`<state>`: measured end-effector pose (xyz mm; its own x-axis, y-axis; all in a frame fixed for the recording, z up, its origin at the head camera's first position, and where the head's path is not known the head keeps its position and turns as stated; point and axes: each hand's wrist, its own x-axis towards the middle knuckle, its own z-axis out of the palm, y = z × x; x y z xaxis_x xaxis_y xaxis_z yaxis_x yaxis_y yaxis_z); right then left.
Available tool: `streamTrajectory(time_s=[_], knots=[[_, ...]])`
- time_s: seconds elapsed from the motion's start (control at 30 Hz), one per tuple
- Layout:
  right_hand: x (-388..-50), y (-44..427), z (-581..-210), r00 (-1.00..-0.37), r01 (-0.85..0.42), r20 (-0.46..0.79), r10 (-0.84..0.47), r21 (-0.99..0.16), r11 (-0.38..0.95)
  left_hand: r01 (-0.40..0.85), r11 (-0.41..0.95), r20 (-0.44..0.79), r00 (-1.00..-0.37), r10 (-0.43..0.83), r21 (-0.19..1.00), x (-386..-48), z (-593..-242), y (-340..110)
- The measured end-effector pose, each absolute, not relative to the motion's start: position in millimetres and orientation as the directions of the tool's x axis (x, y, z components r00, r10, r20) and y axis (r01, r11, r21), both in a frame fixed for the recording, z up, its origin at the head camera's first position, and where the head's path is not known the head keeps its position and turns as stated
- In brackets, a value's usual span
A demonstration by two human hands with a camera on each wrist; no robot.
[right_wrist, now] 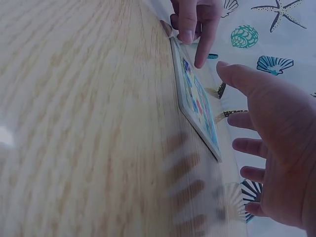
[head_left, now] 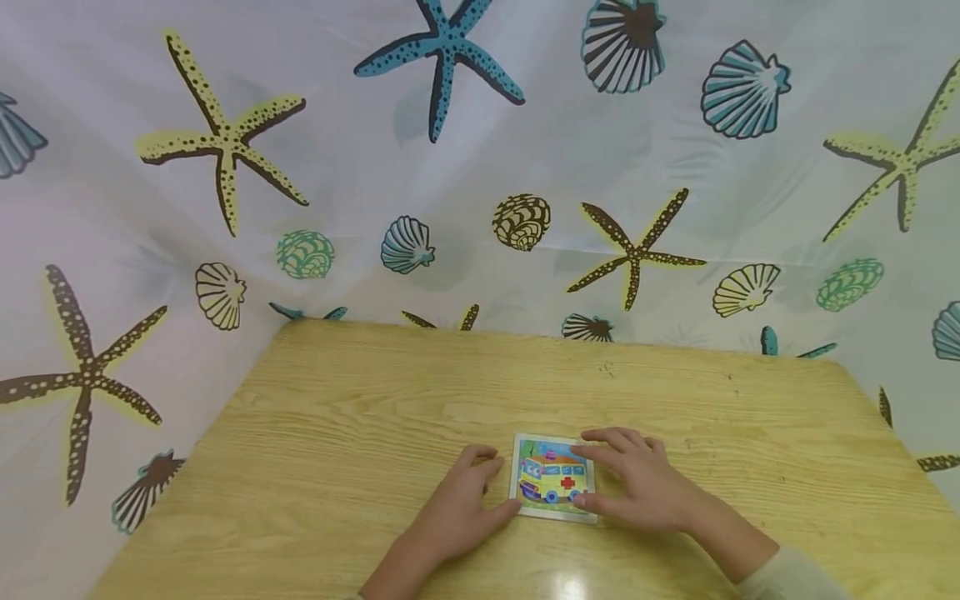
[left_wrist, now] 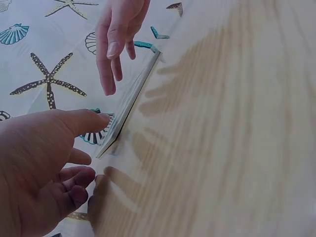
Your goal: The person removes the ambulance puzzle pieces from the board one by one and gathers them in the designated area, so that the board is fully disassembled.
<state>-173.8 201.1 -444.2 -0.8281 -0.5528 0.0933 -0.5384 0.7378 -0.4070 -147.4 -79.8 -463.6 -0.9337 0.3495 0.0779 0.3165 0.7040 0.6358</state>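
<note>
A small square picture board [head_left: 546, 472] with a pale border lies flat on the wooden table; it shows a yellow ambulance with a red cross. To its left is my left hand [head_left: 459, 510], fingers loosely bent, with the thumb tip at the board's near left corner. My right hand [head_left: 647, 485] hovers at the right side, its spread fingers and thumb reaching over that edge. In the right wrist view, the right hand [right_wrist: 284, 148] appears raised off the board [right_wrist: 198, 101], holding nothing. Whether the left thumb touches the board, I cannot tell.
The wooden table [head_left: 337, 417] extends around the board on all sides. A white cloth [head_left: 330, 167] printed with starfish and shells hangs behind it and along both sides. A light glare shows on the table's near part.
</note>
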Motion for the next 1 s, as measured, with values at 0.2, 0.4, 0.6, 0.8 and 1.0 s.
streamTrajectory(time_s=[0.2,0.4,0.6,0.8,1.0], knots=[[-178,192,-443,-0.826,-0.536,0.084,-0.557,-0.422,0.731,0.289,0.624,0.092,-0.94,0.328,0.726,-152,-466,-73],[-186,183,-445,-0.809,-0.52,0.041,-0.586,-0.516,0.681,0.257,0.551,0.109,-0.952,0.287,0.794,-157,-472,-71],[-199,173,-453,-0.792,-0.464,0.015,-0.611,-0.664,0.586,0.264,0.51,0.111,-0.944,0.31,0.819,-160,-477,-74],[-214,164,-458,-0.808,-0.408,0.005,-0.589,-0.727,0.552,0.242,0.487,0.084,-0.942,0.324,0.839,-161,-479,-78],[-221,155,-459,-0.806,-0.349,-0.049,-0.59,-0.765,0.541,0.226,0.474,0.065,-0.941,0.331,0.851,-162,-480,-81]])
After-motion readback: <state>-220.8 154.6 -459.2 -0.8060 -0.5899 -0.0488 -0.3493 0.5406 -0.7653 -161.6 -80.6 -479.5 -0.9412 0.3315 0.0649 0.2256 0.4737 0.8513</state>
